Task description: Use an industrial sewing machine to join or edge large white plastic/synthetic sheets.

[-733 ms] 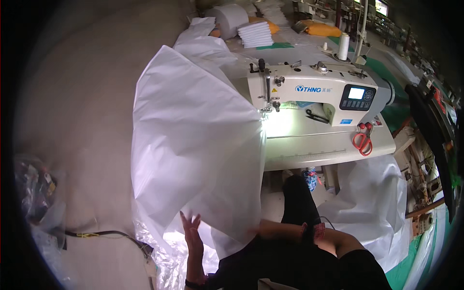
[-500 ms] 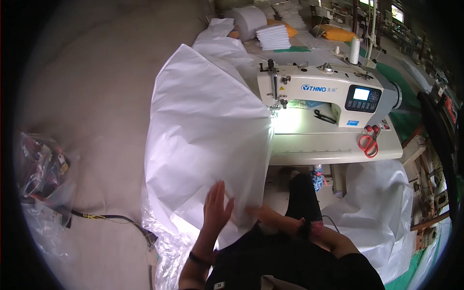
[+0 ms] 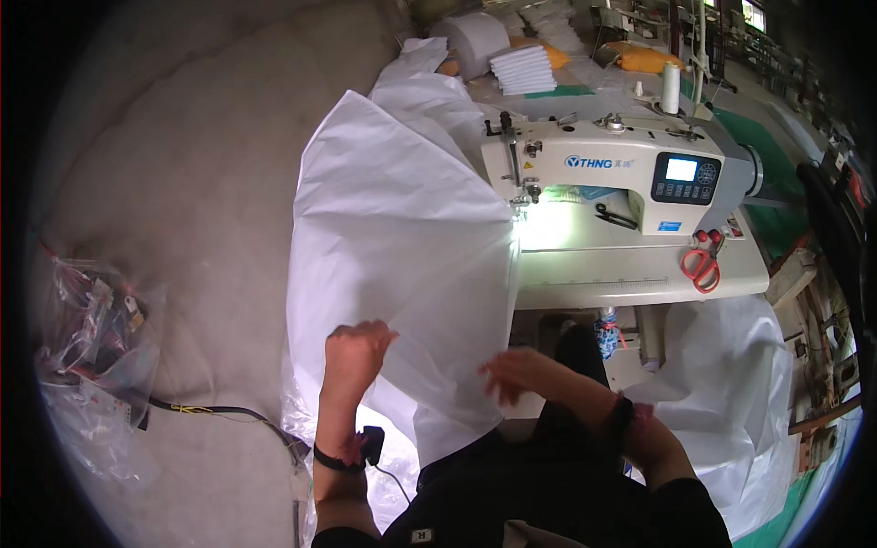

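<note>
A large white sheet of fabric [image 3: 402, 228] hangs from under the needle of a white sewing machine [image 3: 594, 164] and drapes down toward my lap. My left hand [image 3: 359, 354] is over the sheet's lower left part, its fingers curled in and the thumb sticking out to the right. Whatever those fingers hold, if anything, is hidden. By the sheet's lower right edge my right hand [image 3: 519, 373] has its fingers apart and slightly bent, with nothing visible in them. A lamp lights the needle area.
Red-handled scissors [image 3: 701, 268] and black thread snips [image 3: 616, 216] lie on the machine bed. A thread cone [image 3: 670, 89] stands behind. More white material [image 3: 722, 393] hangs at right. On the floor at left are a clear plastic bag [image 3: 96, 338] and a black cable [image 3: 219, 411].
My left hand has moved left and up, going from flat fingers to curled ones. My right hand has lifted and shifted slightly right. The sheet still lies under the needle.
</note>
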Demonstrator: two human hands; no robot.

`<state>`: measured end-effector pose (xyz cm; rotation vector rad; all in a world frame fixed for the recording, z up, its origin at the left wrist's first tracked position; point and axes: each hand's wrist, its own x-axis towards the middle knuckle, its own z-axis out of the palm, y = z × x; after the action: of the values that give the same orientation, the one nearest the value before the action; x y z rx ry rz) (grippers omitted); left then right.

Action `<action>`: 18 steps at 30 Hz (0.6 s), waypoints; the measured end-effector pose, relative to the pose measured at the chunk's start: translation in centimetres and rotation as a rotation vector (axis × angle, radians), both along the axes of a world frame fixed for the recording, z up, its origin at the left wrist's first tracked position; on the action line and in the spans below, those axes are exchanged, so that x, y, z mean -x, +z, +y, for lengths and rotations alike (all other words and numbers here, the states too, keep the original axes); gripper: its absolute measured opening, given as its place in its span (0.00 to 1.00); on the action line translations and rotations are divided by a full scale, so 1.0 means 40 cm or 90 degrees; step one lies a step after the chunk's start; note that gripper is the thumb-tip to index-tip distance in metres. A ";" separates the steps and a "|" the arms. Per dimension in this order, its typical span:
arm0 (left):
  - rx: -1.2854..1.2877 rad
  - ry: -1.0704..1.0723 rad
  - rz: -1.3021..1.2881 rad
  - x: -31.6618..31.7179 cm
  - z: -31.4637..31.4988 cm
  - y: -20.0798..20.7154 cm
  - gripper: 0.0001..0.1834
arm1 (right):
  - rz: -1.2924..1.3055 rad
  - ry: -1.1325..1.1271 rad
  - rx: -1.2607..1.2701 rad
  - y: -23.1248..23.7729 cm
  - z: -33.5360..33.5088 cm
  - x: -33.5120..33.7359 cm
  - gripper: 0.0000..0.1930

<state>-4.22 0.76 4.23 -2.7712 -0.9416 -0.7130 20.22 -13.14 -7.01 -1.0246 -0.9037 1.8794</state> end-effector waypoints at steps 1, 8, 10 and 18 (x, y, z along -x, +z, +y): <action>-0.012 -0.054 0.089 0.000 -0.018 0.017 0.10 | 0.009 -0.086 -0.007 0.017 0.038 0.000 0.19; 0.182 -0.203 0.278 -0.050 -0.164 -0.083 0.08 | 0.184 -0.332 0.020 -0.027 0.226 0.038 0.19; 0.209 -0.224 0.332 -0.063 -0.201 -0.120 0.10 | 0.001 -0.195 0.005 -0.083 0.187 0.094 0.17; -0.204 0.212 0.120 -0.047 0.000 -0.146 0.34 | -0.076 0.392 -0.015 -0.127 -0.096 0.170 0.17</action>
<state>-2.36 0.76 -1.63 -2.2840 -1.1018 -0.4888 13.43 -17.00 -12.08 -0.9131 -1.4298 2.3107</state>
